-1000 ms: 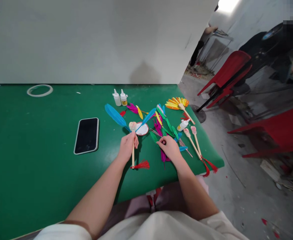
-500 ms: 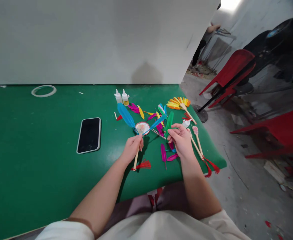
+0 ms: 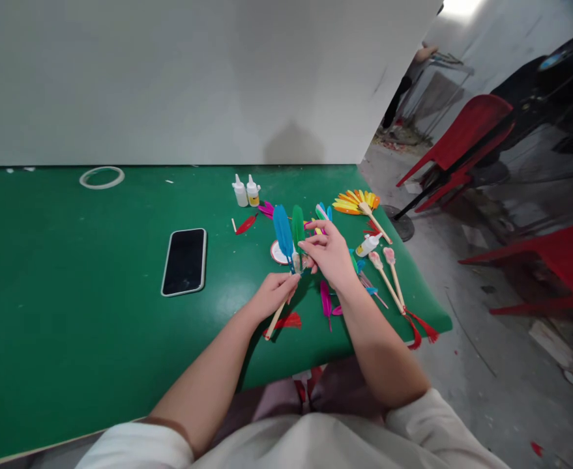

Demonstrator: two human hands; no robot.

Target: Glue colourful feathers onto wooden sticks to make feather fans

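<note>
Green feather (image 3: pixel 298 223) pinched in my right hand's (image 3: pixel 329 257) fingers, long axis near-upright, just right of the blue feather (image 3: pixel 281 228); left hand (image 3: pixel 272 294), lower in view, clamps the wooden handle (image 3: pixel 275 320).

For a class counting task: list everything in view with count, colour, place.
Table: 1, green, middle
Panel: 1, grey, behind table
Phone: 1, black screen, left
Ring: 1, whitish, back left
Bottles: 3, white, two back, one right
Dish: 1, white, red rim, middle
Feather fan: 1, yellow-orange, back right
Spare handles: 2, pale, right edge
Tassels: 4, red, by handles
Loose feathers: many, mixed, right side
Chairs: 2+, red, right
Another person: 1, colours unclear, top right
Held handle: 1, pale, middle
Green feather: 1, green, middle
Blue feather: 1+, blue, middle
Left hand: 1, bare, on held handle
Right hand: 1, bare, at green feather
Forearms: 2, bare, bottom centre
</note>
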